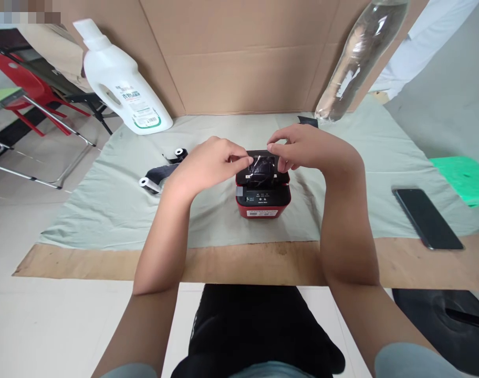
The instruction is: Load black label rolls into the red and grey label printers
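Observation:
A small red and black device (263,210), which looks like a compact printer, stands in front of me with buttons on its front panel. A glossy black film (262,170) lies creased over its top. At the film's left edge, the thumb and index finger of my left hand (216,164) are closed in a pinch. My right hand (298,147) bends down from the other side, its fingertips pinched at the film's upper right edge. Beside my left wrist lie dark ribbon rolls (160,173) with white cores, partly hidden by my forearm.
A white detergent bottle (119,79) and a clear liquid-filled bottle (361,58) stand before a cardboard panel (243,63). A black scrap (308,121) lies near the panel. A phone (427,218) rests at the right, near a green stool (464,178). Cloth covers the wooden table (255,262).

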{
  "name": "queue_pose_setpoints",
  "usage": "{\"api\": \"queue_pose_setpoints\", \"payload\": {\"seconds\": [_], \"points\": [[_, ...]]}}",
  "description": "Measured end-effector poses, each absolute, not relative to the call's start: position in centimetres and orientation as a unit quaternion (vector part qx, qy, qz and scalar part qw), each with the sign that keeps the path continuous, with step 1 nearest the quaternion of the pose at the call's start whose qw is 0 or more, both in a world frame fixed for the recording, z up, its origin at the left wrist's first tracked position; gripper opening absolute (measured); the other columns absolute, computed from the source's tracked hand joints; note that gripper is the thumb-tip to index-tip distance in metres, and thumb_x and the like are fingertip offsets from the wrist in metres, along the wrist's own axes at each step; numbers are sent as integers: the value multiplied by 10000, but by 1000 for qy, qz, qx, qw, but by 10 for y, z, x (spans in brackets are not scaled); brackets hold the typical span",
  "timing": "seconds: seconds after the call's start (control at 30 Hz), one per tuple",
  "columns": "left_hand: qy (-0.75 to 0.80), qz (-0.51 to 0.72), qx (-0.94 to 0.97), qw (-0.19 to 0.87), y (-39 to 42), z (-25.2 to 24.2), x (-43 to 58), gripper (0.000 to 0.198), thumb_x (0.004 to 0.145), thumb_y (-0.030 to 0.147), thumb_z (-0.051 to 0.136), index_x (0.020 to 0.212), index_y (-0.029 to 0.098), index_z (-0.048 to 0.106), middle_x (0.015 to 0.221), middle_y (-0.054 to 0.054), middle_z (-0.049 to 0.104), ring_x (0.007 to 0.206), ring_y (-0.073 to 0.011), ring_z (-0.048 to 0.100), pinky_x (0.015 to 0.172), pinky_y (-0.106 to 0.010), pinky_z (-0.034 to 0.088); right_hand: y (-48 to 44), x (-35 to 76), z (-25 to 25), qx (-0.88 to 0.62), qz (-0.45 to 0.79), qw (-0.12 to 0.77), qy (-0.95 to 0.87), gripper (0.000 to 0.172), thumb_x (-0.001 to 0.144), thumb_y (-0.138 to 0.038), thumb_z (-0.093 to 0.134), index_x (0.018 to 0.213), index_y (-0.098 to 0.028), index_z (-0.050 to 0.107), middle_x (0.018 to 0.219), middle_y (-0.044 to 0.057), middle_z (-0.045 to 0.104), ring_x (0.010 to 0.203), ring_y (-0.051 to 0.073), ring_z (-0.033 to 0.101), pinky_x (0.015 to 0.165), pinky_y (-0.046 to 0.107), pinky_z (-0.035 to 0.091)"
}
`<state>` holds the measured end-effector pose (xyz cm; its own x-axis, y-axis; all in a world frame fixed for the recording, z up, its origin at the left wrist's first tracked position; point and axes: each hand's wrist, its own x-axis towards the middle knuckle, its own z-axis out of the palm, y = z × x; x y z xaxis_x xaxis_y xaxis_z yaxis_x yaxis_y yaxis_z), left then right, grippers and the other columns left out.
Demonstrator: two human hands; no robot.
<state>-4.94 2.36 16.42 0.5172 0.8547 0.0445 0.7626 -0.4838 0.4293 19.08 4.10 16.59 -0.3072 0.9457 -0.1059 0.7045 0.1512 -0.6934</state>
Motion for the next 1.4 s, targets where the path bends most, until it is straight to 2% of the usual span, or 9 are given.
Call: {"api": "queue_pose_setpoints", "payload": {"seconds": [0.1,0.23,0.37,0.53,0.7,0.8,0.93,1.17,1.4], "points": [[504,138,825,214,35,151,-56,427,991,482,495,1246,241,737,1107,-69,757,977,-217,679,850,-323,496,39,190,167,-563,330,179,-736,210,914,-438,707,994,-246,728,675,61,740,717,282,716,686,432,546],[531,201,756,326,37,111,-59,745,932,466,581,1609,214,398,1553,-136,549,1311,-249,594,1043,-351,501,32,184,157,-563,223,200,-770,160,911,-354,664,996,-240,737,694,47,741,797,283,723,774,426,524],[499,293,679,451,26,61,-53,748,939,361,503,1654,311,285,1684,-89,412,1444,-256,511,1112,-393,497,14,180,121,-554,84,279,-780,168,925,-271,581,973,-241,739,837,78,772,872,301,719,830,439,507],[462,422,591,509,21,25,-40,684,915,357,547,1585,333,408,1667,-47,447,1474,-272,491,1201,-476,442,-14,185,62,-480,66,441,-755,250,1006,-265,453,1088,-287,689,1004,88,779,985,281,720,921,452,543],[429,513,535,516,24,8,-34,628,895,462,641,1490,296,527,1608,-62,514,1517,-336,452,1261,-519,374,-13,187,30,-394,11,593,-702,217,1016,-277,479,1125,-248,665,912,70,758,937,267,704,892,464,567],[418,542,575,447,27,-2,-36,655,908,595,654,1465,268,546,1577,-110,524,1503,-334,454,1259,-504,373,-9,187,27,-369,-5,602,-708,221,1030,-260,484,1164,-246,659,921,64,761,962,263,682,902,466,564],[410,552,642,341,29,-9,-42,686,931,711,593,1468,287,553,1518,-136,515,1390,-318,530,1126,-488,497,-11,188,28,-356,-8,600,-717,241,1034,-241,485,1212,-244,648,938,62,773,994,271,660,924,477,559],[368,558,719,188,22,-5,-45,512,1023,640,499,1384,304,639,1417,-119,540,1365,-280,539,1063,-437,525,-12,188,30,-354,-27,582,-732,279,1015,-250,498,1255,-233,639,1135,98,778,1108,292,659,1001,508,548],[364,580,714,145,21,-3,-44,478,1029,646,473,1254,293,705,1354,-109,572,1295,-273,570,993,-431,546,-16,187,29,-352,-22,569,-743,371,994,-262,506,1352,-227,598,1220,112,754,1238,306,596,1074,537,518]]}}
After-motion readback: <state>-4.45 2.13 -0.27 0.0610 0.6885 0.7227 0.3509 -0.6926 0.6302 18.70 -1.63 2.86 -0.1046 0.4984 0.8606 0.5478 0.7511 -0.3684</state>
